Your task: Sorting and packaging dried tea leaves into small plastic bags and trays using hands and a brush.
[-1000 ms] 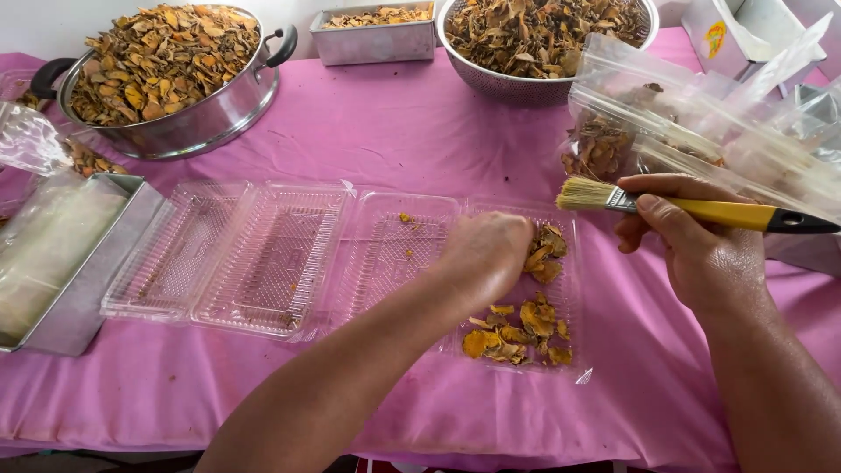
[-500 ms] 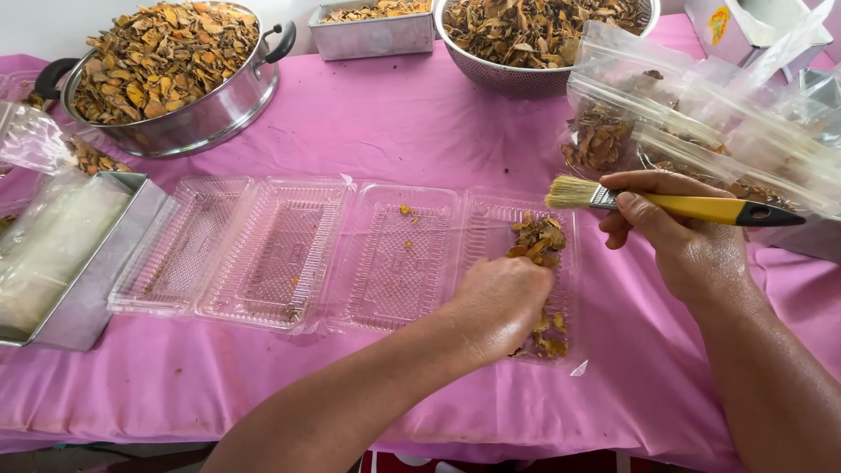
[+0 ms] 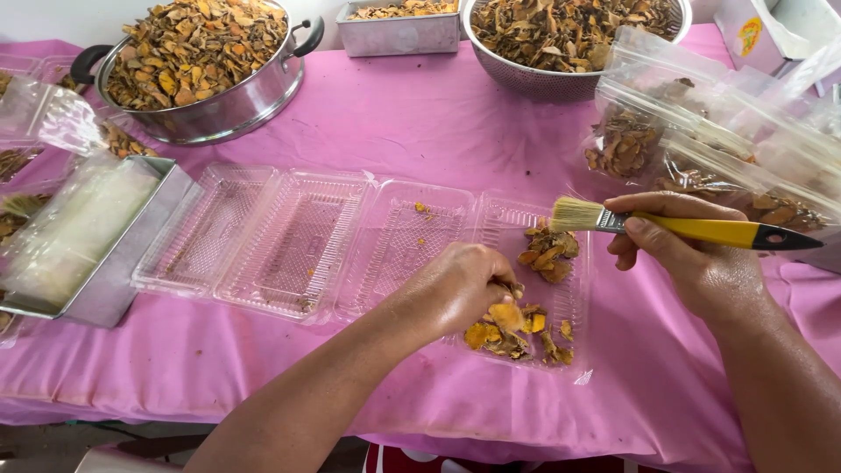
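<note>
Worktop draped in pink cloth, seen from the head view. Left hand rests in the right half of an open clear plastic clamshell box, its fingers curled down onto a heap of dried yellow-brown slices; whether they grip any slice cannot be told. Second small heap of slices lies at the far end of the same half. Right hand hovers just right of the box, fingers closed round the yellow handle of a paintbrush, pale bristles pointing left over the far heap. Second clear clamshell box, open, lies just left of the 1st. Metal tray holding a clear bag sits at far left. Steel pot, steel colander and small metal tin, all filled with dried slices, line the far edge. Clear plastic bags of slices lie at right
</note>
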